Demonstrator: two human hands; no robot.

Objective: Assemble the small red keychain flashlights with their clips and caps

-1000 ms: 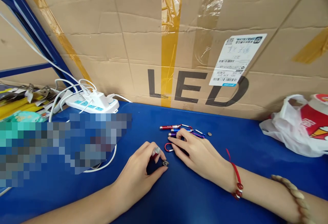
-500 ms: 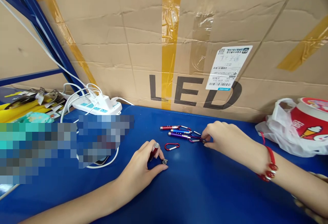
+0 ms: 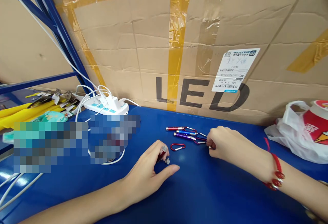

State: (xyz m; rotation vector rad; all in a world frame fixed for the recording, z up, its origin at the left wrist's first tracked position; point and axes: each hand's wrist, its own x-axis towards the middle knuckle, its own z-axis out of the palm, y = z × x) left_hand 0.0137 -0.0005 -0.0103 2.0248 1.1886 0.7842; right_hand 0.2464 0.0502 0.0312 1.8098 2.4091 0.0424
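My left hand (image 3: 146,169) is wrapped around a small dark-red flashlight tube (image 3: 161,153), its silver end facing up. Small silver button cells (image 3: 167,161) show at its curled fingertips, and the thumb is held apart from them. On the blue table lie a red penlight (image 3: 174,128), a blue one (image 3: 186,133) and a purple one (image 3: 183,136), each with a carabiner at its right end. A loose red carabiner (image 3: 177,147) rests in front of them. My right hand (image 3: 227,143) is closed beside the carabiner ends; a tiny shiny bit shows at its fingers, mostly hidden.
A large cardboard box (image 3: 143,46) stands along the back. A white power strip (image 3: 120,108) with cables sits at the left, near yellow packages (image 3: 15,113) and a blurred-out area. At the right is a plastic bag (image 3: 287,135) around a red-and-white tub (image 3: 314,120).
My left thumb has lifted away from the button cells. My right fingers have curled in more beside the carabiners. The whole view has shifted, so things appear further right.
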